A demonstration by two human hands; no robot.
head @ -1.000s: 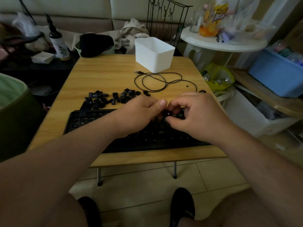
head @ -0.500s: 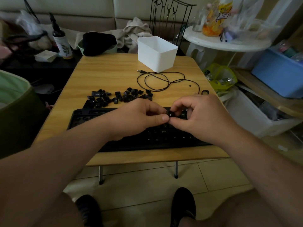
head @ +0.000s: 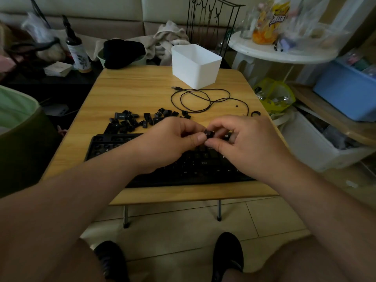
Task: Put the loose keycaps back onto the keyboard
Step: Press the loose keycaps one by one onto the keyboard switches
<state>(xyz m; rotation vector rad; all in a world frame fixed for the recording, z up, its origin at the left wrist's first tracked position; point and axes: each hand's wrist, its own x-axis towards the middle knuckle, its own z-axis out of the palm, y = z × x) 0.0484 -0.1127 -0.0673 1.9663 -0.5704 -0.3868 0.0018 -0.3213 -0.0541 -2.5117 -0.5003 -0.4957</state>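
Note:
A black keyboard lies along the near edge of the wooden table, its left part showing bare sockets. Several loose black keycaps lie scattered just behind it. Both hands meet above the keyboard's middle. One small black keycap is pinched between the thumb and fingers of my right hand, and the thumb and curled fingers of my left hand also hold it from the left. The hands hide the keys beneath them.
A white plastic bin stands at the table's back, with the coiled black cable in front of it. A small black ring lies near the right edge. Storage boxes and a white round side table crowd the right.
Both hands have risen slightly off the keyboard while still meeting on the keycap, and the fingers have shifted around it. The pile of keycaps has not moved.

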